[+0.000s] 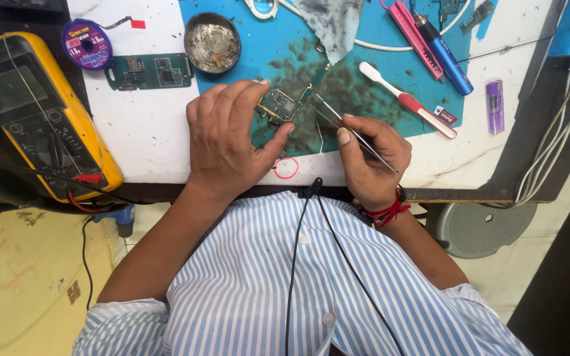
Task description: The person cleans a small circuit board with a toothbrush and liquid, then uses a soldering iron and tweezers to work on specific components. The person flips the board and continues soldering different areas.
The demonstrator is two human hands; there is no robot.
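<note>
Presently the left hand pinches a small green circuit board between thumb and fingertips on the stained blue mat, at about twelve o'clock from the striped shirt, while the right hand is pressed around metal tweezers whose tips point toward the board's edge at ten o'clock. To do this well, I judge the board should stay flat and pinned while the tips approach low and slowly. A yellow multimeter sits at nine o'clock on the worktop.

circuit board on mat
</note>
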